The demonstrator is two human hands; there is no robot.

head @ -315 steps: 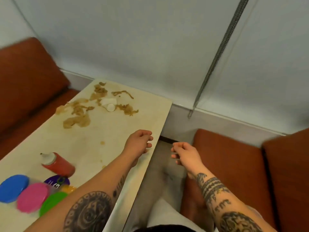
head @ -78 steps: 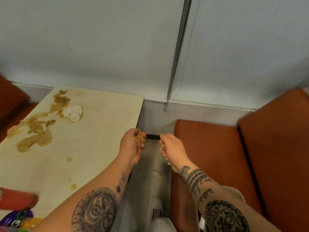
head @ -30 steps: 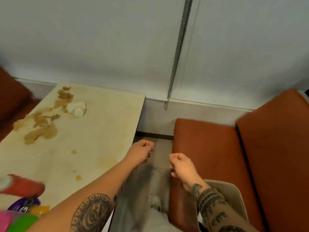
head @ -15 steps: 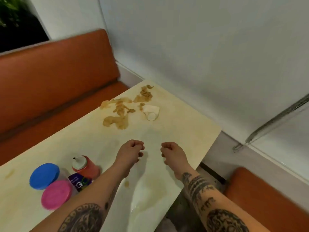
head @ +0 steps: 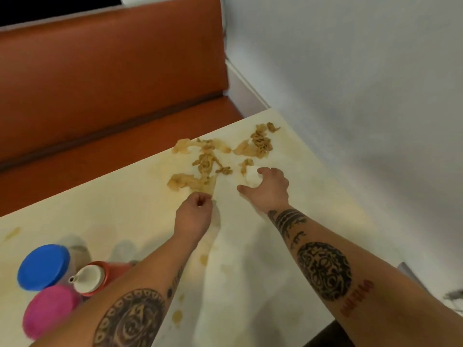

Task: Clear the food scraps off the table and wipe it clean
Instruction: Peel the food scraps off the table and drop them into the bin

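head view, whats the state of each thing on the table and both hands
food scraps, scattered at the table's far end, not cleared
table, stained and smeared, not wiped
right hand, fingers spread, touching the small white item
small white item, among the scraps, partly under the fingertips
left hand, fingers curled, nothing visible in it
red squeeze bottle, white cap on
blue-lidded tub, lid on
pink-lidded tub, lid on

We are seeing soft, even indoor light, faint shadows falling on the counter point(head: 130, 211), edges blurring and bending slightly.
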